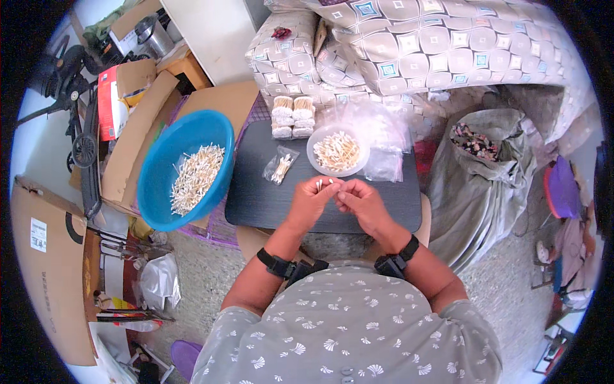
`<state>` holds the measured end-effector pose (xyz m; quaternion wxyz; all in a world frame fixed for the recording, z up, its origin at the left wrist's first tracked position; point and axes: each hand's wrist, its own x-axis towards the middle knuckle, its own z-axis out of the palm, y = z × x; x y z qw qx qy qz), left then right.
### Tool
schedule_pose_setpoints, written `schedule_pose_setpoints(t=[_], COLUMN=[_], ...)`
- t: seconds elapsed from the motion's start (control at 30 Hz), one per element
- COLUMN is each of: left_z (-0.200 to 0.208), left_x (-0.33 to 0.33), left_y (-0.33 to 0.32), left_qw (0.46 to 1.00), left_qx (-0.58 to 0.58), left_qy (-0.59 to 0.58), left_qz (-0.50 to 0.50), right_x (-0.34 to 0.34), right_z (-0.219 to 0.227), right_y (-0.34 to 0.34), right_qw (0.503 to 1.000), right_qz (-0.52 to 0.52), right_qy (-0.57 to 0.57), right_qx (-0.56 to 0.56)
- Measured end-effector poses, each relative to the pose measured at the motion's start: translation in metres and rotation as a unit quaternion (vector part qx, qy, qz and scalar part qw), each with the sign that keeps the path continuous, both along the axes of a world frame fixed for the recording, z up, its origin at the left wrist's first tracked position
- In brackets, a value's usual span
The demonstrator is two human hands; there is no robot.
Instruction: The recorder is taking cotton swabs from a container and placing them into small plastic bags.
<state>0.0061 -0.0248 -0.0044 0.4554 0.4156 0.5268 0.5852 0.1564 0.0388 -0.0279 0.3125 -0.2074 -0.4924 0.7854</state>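
Rm bkgd: patterned cloth-covered furniture; grey cloth sack R of dark tabletop. Blue plastic basin w/ loose swabs at table's L edge; clear bags crowd the white bowl, itself heaped w/ swabs, just beyond hands. L hand curled, a few swabs held btwn fingers; R hand bent in, fingertips by L's, can't tell if gripping. Swabs: thin straight sticks, white fuzzy tips.

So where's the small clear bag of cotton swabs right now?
In the head view, the small clear bag lies on the left side of the dark table, between the blue basin and the white bowl.
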Motion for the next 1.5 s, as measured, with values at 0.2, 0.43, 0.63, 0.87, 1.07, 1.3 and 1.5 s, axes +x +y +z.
schedule_pose_setpoints(t=[0.2, 0.43, 0.63, 0.87, 1.07, 1.3, 1.5], left_z=[-0.003, -0.005, -0.003, -0.015, -0.009, -0.006, -0.011], left_x=[0.001, 0.0, 0.005, 0.012, 0.009, 0.004, 0.004], left_y=[0.0, 0.001, 0.0, 0.003, 0.003, 0.006, 0.005], left_qw=[1.0, 0.999, 1.0, 0.999, 0.999, 0.993, 0.991], left_qx=[0.01, 0.0, -0.015, -0.009, -0.02, -0.058, -0.058], left_qy=[-0.022, -0.038, -0.017, 0.045, -0.01, -0.093, -0.112], left_qz=[-0.002, 0.008, 0.021, -0.017, 0.029, -0.041, -0.042], right_x=[0.001, 0.004, 0.007, 0.006, 0.008, 0.007, 0.007], right_z=[0.003, 0.002, 0.008, 0.008, 0.005, 0.006, 0.002], right_y=[-0.001, 0.001, 0.01, 0.013, 0.013, 0.01, 0.009], right_qw=[1.0, 0.998, 0.992, 0.985, 0.979, 0.976, 0.972], right_qz=[-0.013, -0.051, -0.111, -0.094, -0.082, -0.014, -0.02], right_qy=[-0.004, -0.028, -0.005, -0.022, -0.067, -0.113, -0.132], right_qx=[0.005, 0.018, 0.057, 0.142, 0.174, 0.185, 0.196])
